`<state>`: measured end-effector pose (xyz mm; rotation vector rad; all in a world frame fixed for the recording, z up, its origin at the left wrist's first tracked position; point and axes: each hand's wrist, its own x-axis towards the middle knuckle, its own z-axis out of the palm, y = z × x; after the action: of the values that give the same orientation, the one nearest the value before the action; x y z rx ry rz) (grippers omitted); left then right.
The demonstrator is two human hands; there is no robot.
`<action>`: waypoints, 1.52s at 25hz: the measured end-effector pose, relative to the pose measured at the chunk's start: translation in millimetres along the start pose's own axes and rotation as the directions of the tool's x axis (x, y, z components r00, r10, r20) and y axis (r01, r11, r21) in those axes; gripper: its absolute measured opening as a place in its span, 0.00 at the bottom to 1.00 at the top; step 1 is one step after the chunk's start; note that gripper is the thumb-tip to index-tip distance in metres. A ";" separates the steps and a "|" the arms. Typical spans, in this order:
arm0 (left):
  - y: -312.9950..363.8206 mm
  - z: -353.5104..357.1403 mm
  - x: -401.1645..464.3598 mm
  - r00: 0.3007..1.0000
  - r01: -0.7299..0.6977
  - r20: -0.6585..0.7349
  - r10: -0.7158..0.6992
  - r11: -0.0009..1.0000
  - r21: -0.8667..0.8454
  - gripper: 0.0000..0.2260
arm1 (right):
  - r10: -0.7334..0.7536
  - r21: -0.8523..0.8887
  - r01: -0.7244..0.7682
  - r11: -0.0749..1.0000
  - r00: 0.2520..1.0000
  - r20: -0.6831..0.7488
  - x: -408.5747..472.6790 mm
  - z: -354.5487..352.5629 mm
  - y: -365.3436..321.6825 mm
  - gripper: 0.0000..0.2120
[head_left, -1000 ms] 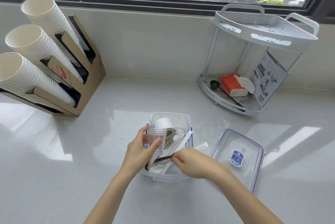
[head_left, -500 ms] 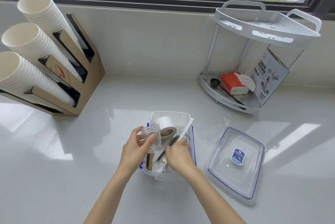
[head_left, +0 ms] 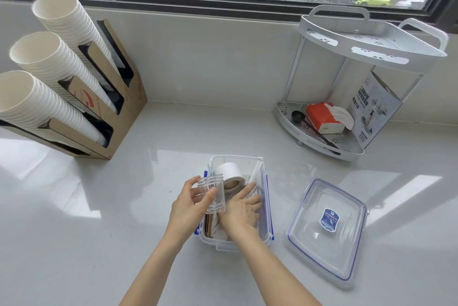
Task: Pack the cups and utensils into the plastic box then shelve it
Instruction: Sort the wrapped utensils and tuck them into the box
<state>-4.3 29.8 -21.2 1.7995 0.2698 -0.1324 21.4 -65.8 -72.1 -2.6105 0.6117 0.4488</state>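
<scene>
Currently: left hand (head_left: 184, 209) grips stacked clear cups (head_left: 212, 194) over the plastic box (head_left: 266, 196); right hand (head_left: 241, 211) is inside the box.

Left-hand thumb and fingers wrap the cup stack, held tilted above the box's left edge. Right hand lies flat, fingers straight, pressing down on wrapped utensils (head_left: 255, 176) along the box's right side; it grasps nothing. A white tape roll (head_left: 229, 174) sits at the box's far end. The box stands open on the counter (head_left: 99, 231), its lid (head_left: 327, 228) lying just to the right, apart from it. A corner shelf rack (head_left: 371, 47) stands at the back right, a cardboard cup dispenser (head_left: 116, 97) at the back left.
</scene>
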 end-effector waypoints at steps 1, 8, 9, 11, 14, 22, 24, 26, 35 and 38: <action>-0.2 -0.2 0.5 1.000 0.004 0.001 -0.004 1.000 -0.004 0.23 | -0.004 -0.002 0.004 1.000 1.000 0.003 2.0 -1.1 -0.2 0.48; 0.4 0.6 -0.5 1.000 0.003 0.008 -0.004 1.000 0.008 0.23 | -0.021 0.063 0.022 0.998 1.000 -0.014 10.5 -6.8 1.6 0.44; 0.5 0.8 -0.7 1.000 0.004 0.010 -0.004 1.000 0.011 0.23 | -0.021 0.069 0.021 0.997 1.000 -0.006 11.1 -8.2 2.1 0.44; -0.9 1.0 0.0 1.000 0.006 0.015 -0.006 1.000 0.017 0.23 | -0.013 0.074 0.011 0.997 1.000 0.019 12.1 -12.8 3.0 0.44; -1.2 0.6 0.4 1.000 0.010 0.026 -0.011 1.000 0.025 0.23 | 0.000 0.098 -0.004 0.995 0.999 0.039 12.8 -18.1 5.7 0.41; 3.4 -0.5 -0.6 0.999 0.000 0.053 -0.002 0.999 0.040 0.22 | 0.005 0.253 -0.025 0.967 0.997 0.079 5.7 -26.5 10.1 0.35; 3.5 -0.2 -0.6 0.999 -0.001 0.052 -0.001 0.999 0.037 0.22 | -0.027 0.304 0.010 0.953 0.998 0.053 4.8 -31.8 7.0 0.33; 3.1 -0.6 -1.4 0.999 -0.001 0.048 -0.001 0.999 0.042 0.22 | -0.055 0.354 0.039 0.934 0.998 0.033 2.6 -39.1 2.9 0.31; 0.8 0.6 -0.8 0.999 0.004 0.048 -0.006 0.999 0.043 0.23 | 0.018 0.413 -0.065 0.908 0.993 0.117 8.5 -36.6 4.2 0.22; 1.1 1.5 -0.7 0.999 0.000 0.045 -0.003 0.999 0.048 0.23 | 0.003 0.227 -0.021 0.974 0.997 0.079 2.9 -23.9 7.4 0.21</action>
<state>-4.6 28.0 -20.4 1.8416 0.2377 -0.1815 25.4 -83.9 -55.0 -2.3620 0.6146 0.4534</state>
